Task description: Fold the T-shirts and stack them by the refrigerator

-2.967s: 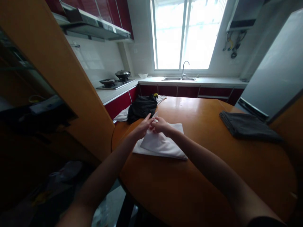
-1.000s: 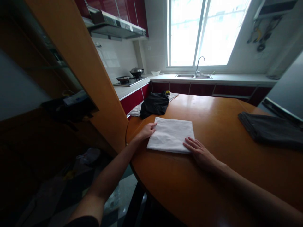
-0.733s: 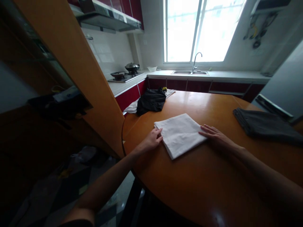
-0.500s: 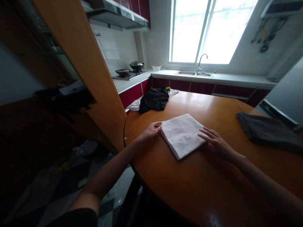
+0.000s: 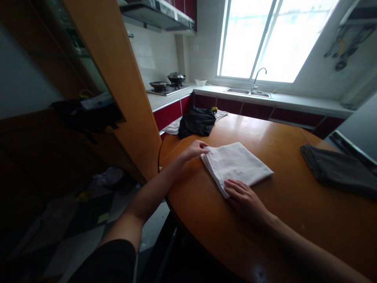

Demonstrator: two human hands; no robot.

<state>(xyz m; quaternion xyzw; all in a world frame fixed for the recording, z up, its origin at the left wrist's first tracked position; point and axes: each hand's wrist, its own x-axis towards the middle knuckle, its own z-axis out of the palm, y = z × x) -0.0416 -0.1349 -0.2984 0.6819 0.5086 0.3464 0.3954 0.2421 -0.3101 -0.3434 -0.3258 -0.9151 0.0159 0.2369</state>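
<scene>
A folded white cloth [image 5: 238, 163] lies on the round wooden table in front of me, its layers showing along the left edge. At its far left corner, my left hand [image 5: 196, 150] is closed, with thumb and fingers pinching the fabric. My right hand [image 5: 243, 196] rests on the near corner, its fingers stretched out side by side on top of the cloth. The right thumb is hidden from view. Apart from both hands, the cloth's right corner lies loose on the wood.
A crumpled black garment [image 5: 198, 122] sits over white fabric [image 5: 173, 127] at the table's far left. Folded dark grey cloth [image 5: 338, 169] lies on the right. Beyond the table [image 5: 282, 232] are a sink [image 5: 237, 91], a stove [image 5: 169, 90] and pans. A wooden panel [image 5: 129, 86] stands left.
My right hand has moved from the cloth's right side to its near left corner. My left hand stays at the far left corner, raised slightly. The view has shifted a little.
</scene>
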